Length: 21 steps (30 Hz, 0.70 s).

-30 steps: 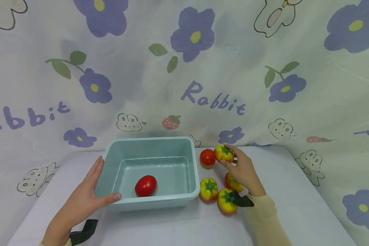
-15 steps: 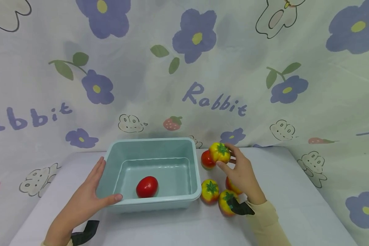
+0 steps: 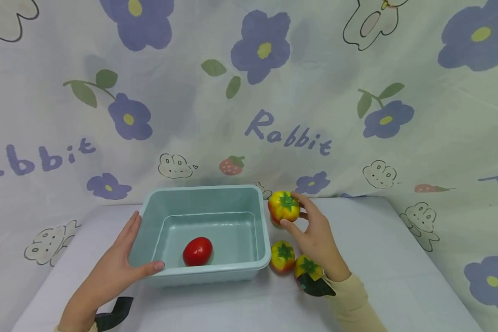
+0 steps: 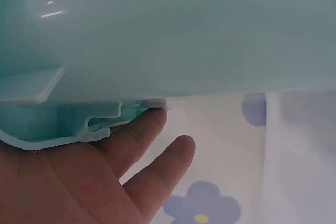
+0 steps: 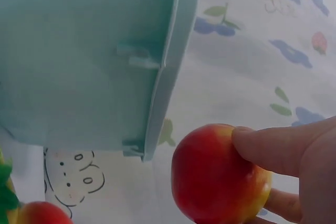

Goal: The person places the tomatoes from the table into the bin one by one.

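My right hand (image 3: 314, 235) pinches a yellow-and-red fruit with a green star-shaped top (image 3: 284, 206) between thumb and fingers, just right of the pale blue-green plastic bin (image 3: 216, 266). The right wrist view shows the red underside of this fruit (image 5: 212, 174) and the thumb on its side. My left hand (image 3: 108, 272) rests against the bin's left end, fingers straight along the outer wall and thumb over the front rim. In the left wrist view the fingers (image 4: 152, 174) lie beside the bin's wall. A smooth red fruit (image 3: 197, 251) lies inside the bin.
Two similar yellow-and-red fruits, one by the bin's corner (image 3: 282, 257) and one by my right cuff (image 3: 307, 266), sit on the white-covered table (image 3: 216, 309). A red fruit (image 3: 276, 223) is mostly hidden behind the held one. A printed cloth (image 3: 191, 115) hangs behind.
My right hand has carried the held fruit left toward the bin, over the red fruit. Another fruit on the table is now hidden behind that hand. The left hand stays in place.
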### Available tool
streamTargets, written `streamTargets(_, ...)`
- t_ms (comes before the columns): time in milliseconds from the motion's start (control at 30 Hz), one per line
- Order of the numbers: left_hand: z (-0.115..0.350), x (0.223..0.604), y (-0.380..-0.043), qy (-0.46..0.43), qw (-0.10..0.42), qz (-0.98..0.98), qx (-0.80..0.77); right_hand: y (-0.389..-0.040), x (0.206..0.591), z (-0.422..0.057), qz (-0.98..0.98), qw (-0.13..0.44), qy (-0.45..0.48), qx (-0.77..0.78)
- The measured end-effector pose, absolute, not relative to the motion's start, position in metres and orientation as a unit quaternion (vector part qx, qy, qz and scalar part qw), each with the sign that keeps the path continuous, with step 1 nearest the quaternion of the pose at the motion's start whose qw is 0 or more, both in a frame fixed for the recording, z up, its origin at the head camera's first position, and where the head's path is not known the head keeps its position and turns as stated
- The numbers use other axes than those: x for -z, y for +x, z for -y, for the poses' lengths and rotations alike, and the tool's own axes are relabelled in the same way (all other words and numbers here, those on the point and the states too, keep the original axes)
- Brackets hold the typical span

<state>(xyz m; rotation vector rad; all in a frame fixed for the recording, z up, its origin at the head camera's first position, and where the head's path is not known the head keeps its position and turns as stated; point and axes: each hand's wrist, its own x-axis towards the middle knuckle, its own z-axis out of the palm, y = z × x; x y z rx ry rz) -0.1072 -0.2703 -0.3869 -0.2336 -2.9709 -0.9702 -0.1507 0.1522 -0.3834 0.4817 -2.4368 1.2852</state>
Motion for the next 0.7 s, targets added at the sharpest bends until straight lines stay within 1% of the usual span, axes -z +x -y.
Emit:
streamTargets(267,0.272,0.389,-0.107,-0.070,0.001,0.948,0.309,-0.142,0.382,-0.137,0.845,0.185,0.182,-0.467)
streamTargets(367,0.272,0.388,-0.107,-0.070,0.001,0.948,0.311,-0.139,0.383,-0.131,0.836,0.186,0.200,-0.476)
streamTargets(500,0.272,0.387,-0.107,-0.070,-0.001,0.949,0.309,-0.135,0.386,-0.124,0.825,0.178,0.220,-0.488)
streamTargets(700,0.271,0.387,-0.107,-0.074,0.001,0.950,0.305,-0.130,0.389,-0.116,0.821,0.154,0.225,-0.501)
